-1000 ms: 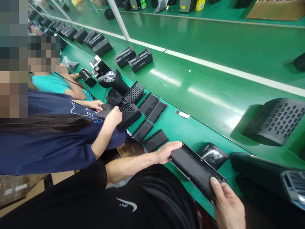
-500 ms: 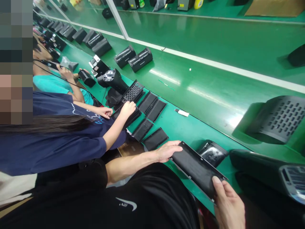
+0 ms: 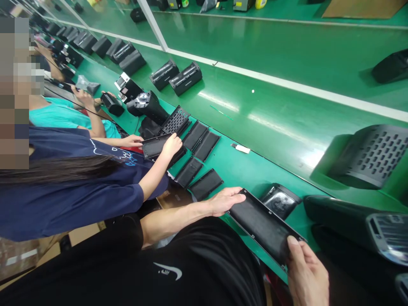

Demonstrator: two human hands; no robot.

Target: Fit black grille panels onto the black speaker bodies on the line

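Observation:
A long black plastic panel (image 3: 263,227), its hollow side with small clips along the edges facing up, is held tilted over the front edge of the green bench. My left hand (image 3: 225,201) grips its far left end, thumb on top. At the near right end, my right hand (image 3: 304,265) pinches the panel, with the thumb above and the fingers partly hidden beneath. Just behind the panel stands a glossy black housing (image 3: 281,202). More black panels (image 3: 206,184) lie on the bench to the left of my left hand.
A co-worker in a dark blue shirt holds another black panel (image 3: 157,145) on my left. Perforated grey housing (image 3: 371,157) sits on the green conveyor at right. A white-handled cutter (image 3: 241,148) lies by the bench's far edge. Large black casings (image 3: 341,219) stand at right.
The co-worker on my left has lifted a black panel and now holds it with both hands. My hands keep the same hold on my panel; the view has shifted slightly.

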